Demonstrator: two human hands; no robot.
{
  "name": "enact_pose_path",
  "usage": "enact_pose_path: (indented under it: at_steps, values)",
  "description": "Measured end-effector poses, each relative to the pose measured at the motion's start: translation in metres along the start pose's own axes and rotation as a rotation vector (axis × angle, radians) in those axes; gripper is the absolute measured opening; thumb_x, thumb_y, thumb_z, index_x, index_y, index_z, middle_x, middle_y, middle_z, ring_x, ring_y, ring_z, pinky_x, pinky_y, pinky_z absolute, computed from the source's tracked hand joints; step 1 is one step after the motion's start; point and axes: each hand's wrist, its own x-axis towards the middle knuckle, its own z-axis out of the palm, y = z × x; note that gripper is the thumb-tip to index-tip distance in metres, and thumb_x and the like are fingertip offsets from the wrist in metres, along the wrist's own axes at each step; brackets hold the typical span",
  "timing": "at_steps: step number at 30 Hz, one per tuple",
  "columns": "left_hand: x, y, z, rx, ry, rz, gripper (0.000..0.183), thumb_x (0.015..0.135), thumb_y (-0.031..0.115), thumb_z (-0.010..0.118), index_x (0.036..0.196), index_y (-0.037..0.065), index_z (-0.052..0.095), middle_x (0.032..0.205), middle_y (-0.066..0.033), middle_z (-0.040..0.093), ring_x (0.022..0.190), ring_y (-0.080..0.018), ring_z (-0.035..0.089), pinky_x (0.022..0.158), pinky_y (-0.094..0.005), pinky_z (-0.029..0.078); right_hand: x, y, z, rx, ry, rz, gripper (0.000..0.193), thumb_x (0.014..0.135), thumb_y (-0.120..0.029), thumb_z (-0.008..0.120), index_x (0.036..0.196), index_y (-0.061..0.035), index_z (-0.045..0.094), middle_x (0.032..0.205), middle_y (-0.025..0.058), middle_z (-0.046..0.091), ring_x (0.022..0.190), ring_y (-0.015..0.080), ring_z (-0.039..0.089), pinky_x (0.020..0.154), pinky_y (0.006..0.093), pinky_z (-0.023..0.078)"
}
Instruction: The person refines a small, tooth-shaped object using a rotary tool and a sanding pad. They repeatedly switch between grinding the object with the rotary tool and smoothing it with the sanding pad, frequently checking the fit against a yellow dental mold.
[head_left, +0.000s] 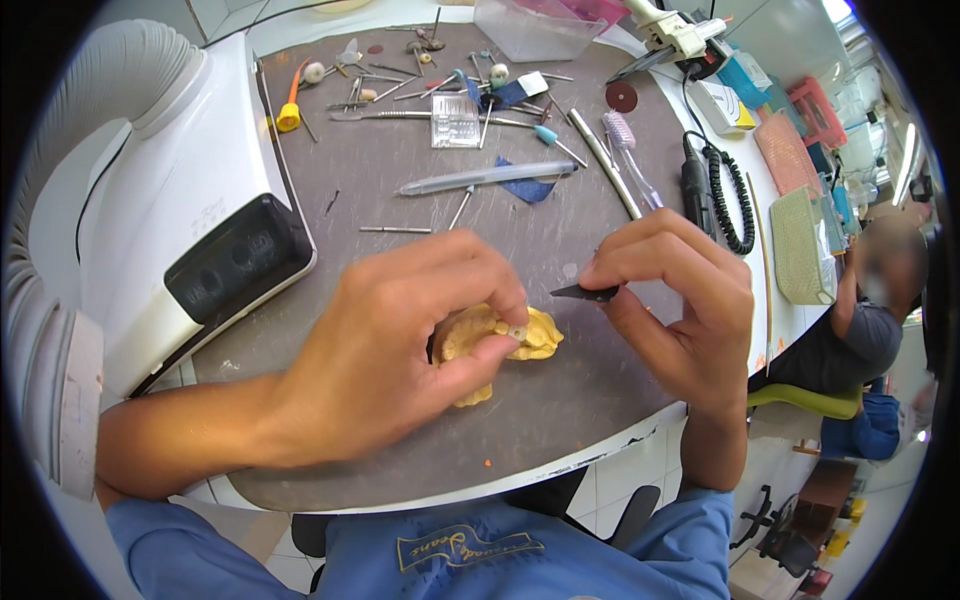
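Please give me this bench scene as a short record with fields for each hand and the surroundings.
left hand: grips a yellow dental cast on the grey mat
right hand: pinches a small dark blade, tip toward the cast
left of hands: white extraction unit
far mat: scattered burs and hand tools
far right: seated person

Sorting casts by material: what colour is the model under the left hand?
Yellow: the dental model held by the left hand, head view.

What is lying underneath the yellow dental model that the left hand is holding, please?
The yellow dental model rests on the grey work mat. The left hand covers most of it, so anything beneath that part is hidden.
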Motion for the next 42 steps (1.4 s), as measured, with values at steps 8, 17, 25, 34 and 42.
enact_pose_path:
  at_steps: [8, 17, 25, 34, 42]
  values:
    - [0.0, 0.0, 0.001, -0.006, 0.02, 0.034, 0.021, 0.08, -0.006, 0.081, 0.098, 0.002, 0.073, 0.107, -0.0116, 0.071, 0.097, -0.0231, 0.072, 0.085, -0.0332, 0.057, 0.001, -0.012, 0.003, -0.117, 0.014, -0.242, 0.024, 0.065, -0.003, 0.081, 0.089, -0.0036, 0.078, 0.083, 0.0102, 0.072, 0.077, 0.0258, 0.073, 0.066, 0.0335, 0.059]
    - [0.0, 0.001, 0.001, -0.003, 0.02, 0.025, 0.023, 0.079, -0.007, 0.08, 0.098, 0.002, 0.073, 0.108, -0.0113, 0.072, 0.098, -0.023, 0.073, 0.086, -0.0334, 0.058, 0.008, -0.013, 0.003, -0.19, -0.015, -0.342, 0.024, 0.063, -0.013, 0.079, 0.086, -0.0076, 0.08, 0.088, 0.0091, 0.074, 0.086, 0.0298, 0.075, 0.068, 0.0358, 0.061]
    - [-0.001, 0.001, -0.001, -0.002, 0.015, 0.023, 0.022, 0.079, -0.006, 0.08, 0.098, 0.002, 0.072, 0.108, -0.0112, 0.072, 0.099, -0.0235, 0.073, 0.086, -0.0334, 0.059, 0.008, -0.012, 0.006, -0.194, -0.018, -0.332, 0.023, 0.063, -0.013, 0.079, 0.086, -0.0085, 0.08, 0.088, 0.0081, 0.074, 0.088, 0.03, 0.075, 0.069, 0.0368, 0.062]
    - [-0.001, 0.001, 0.0, 0.0, 0.027, 0.043, 0.023, 0.079, -0.007, 0.08, 0.099, 0.002, 0.071, 0.108, -0.0113, 0.072, 0.099, -0.024, 0.073, 0.086, -0.0335, 0.059, 0.008, -0.012, 0.01, -0.19, -0.008, -0.34, 0.021, 0.064, -0.013, 0.08, 0.085, -0.0088, 0.079, 0.088, 0.0071, 0.074, 0.088, 0.0285, 0.076, 0.069, 0.0359, 0.062]
    - [0.0, 0.001, 0.001, 0.003, 0.03, 0.045, 0.023, 0.079, -0.007, 0.08, 0.099, 0.002, 0.072, 0.105, -0.0116, 0.072, 0.098, -0.0243, 0.073, 0.085, -0.034, 0.058, 0.009, -0.014, 0.009, -0.19, -0.017, -0.334, 0.029, 0.068, -0.011, 0.083, 0.097, -0.008, 0.08, 0.095, 0.0118, 0.074, 0.089, 0.0289, 0.076, 0.073, 0.0361, 0.062]
